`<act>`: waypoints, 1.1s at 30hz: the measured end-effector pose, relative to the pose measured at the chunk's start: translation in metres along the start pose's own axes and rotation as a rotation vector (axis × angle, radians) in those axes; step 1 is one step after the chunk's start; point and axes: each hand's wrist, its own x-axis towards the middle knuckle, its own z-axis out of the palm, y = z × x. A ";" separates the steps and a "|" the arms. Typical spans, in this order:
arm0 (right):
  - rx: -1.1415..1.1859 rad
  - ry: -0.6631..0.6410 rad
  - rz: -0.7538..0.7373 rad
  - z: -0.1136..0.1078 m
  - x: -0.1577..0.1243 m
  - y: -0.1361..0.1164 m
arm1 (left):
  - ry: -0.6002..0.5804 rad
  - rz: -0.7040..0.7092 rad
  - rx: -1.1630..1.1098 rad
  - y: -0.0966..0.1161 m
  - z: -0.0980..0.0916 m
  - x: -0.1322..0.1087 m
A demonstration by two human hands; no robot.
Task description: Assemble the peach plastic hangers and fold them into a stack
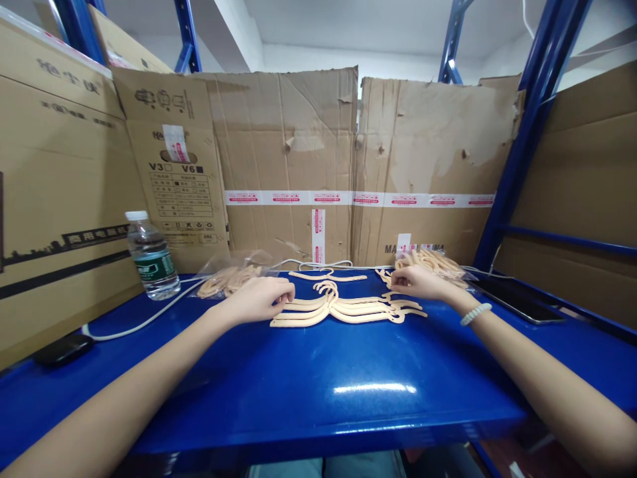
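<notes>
Several pale wood-coloured clothes hangers (308, 320) lie overlapped in a row on the blue table, their hooks bunched at the middle and pointing away from me. My left hand (263, 297) is closed at the left ends of the rear hangers, fingertips pinched on one. At their right ends, my right hand (418, 282) has its fingers curled together; what they grip is hidden. Small curved wooden pieces (408, 309) show below that hand, overlapping the right ends. One separate hanger (343, 277) lies farther back, between my hands.
Clear plastic bags of similar wooden parts lie at left (219, 282) and right (438, 262). A water bottle (152, 259) and a black device (64, 349) with a white cable are at left. A dark phone-like slab (517, 300) lies at right. Cardboard (288, 153) walls the back.
</notes>
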 end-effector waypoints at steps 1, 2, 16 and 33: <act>0.001 0.004 -0.003 0.000 0.000 0.000 | 0.000 0.001 -0.001 0.000 0.000 0.000; -0.001 0.009 -0.007 0.001 0.000 0.000 | 0.000 0.001 -0.001 0.000 0.001 0.000; -0.022 0.204 0.015 0.004 0.003 0.011 | 0.017 -0.002 -0.004 0.000 0.003 0.001; -0.041 0.295 0.069 0.008 0.005 0.011 | 0.009 0.000 -0.001 0.003 0.001 0.002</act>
